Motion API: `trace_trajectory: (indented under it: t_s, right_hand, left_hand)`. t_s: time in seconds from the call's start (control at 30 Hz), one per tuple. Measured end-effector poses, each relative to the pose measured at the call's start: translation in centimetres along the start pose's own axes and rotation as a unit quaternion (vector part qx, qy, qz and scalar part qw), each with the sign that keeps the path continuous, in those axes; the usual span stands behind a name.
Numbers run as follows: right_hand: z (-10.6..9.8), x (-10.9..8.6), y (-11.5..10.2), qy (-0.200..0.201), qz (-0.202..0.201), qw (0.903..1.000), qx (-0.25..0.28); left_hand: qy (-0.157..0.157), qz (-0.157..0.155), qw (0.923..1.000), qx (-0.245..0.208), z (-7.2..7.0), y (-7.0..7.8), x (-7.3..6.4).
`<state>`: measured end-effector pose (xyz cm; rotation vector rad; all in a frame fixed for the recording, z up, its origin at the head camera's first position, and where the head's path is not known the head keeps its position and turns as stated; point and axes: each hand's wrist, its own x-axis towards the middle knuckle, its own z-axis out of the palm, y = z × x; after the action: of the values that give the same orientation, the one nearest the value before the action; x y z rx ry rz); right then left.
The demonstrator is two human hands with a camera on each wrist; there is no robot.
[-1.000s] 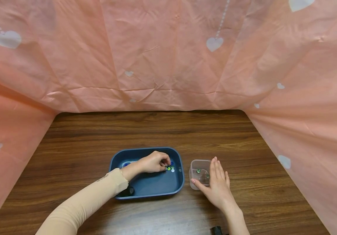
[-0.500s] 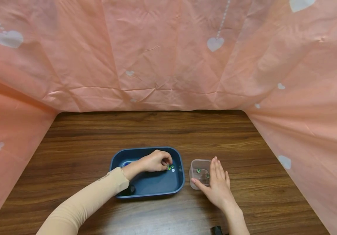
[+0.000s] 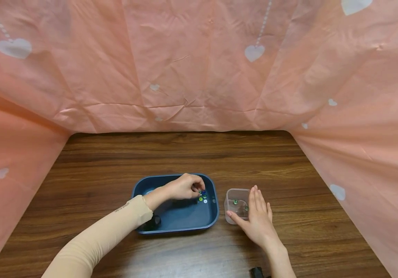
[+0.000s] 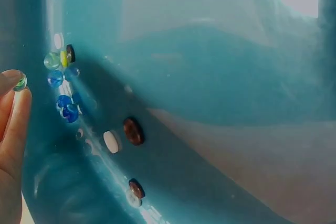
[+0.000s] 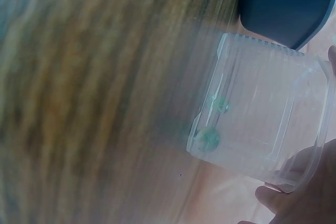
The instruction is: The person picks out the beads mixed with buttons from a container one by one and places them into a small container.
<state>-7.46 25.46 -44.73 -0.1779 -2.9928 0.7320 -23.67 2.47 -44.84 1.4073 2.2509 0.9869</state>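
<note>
My left hand (image 3: 185, 188) is inside the dark blue basin (image 3: 185, 222), over its right part. Thumb and finger pinch a clear marble with a green swirl (image 4: 21, 82), seen at the left edge of the left wrist view. Beside it lie blue marbles (image 4: 69, 113), another green one (image 4: 52, 61) and small button-like pieces in yellow (image 4: 63, 59), brown (image 4: 133, 131) and white (image 4: 111, 142). My right hand (image 3: 258, 224) rests against the clear plastic box (image 3: 227, 204), straight fingers along its right side, thumb at the front. Two green marbles (image 5: 209, 138) sit in the box.
The box stands just right of the basin on the wooden table (image 3: 150, 154). A black object (image 3: 155, 222) shows by the left wrist at the basin's front left, another black piece (image 3: 256, 272) by the right forearm. Pink cloth (image 3: 185, 69) hangs around the table.
My left hand has risen slightly and shifted a little to the right, uncovering a blue marble in the head view. The right hand and the box have stayed in place.
</note>
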Motion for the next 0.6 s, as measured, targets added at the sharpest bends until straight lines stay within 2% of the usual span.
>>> trace_trajectory:
  t_s: [0.43,0.6]
  right_hand:
    - [-0.01,-0.01,-0.08,0.000,0.001,1.0000,-0.005]
    - [-0.08,-0.01,-0.12,-0.006,0.004,1.0000,-0.001]
  left_hand:
    - [0.015,0.014,0.9998,0.001,-0.68,0.53,0.32]
    - [0.030,0.031,0.9990,0.008,-0.97,0.93,0.61]
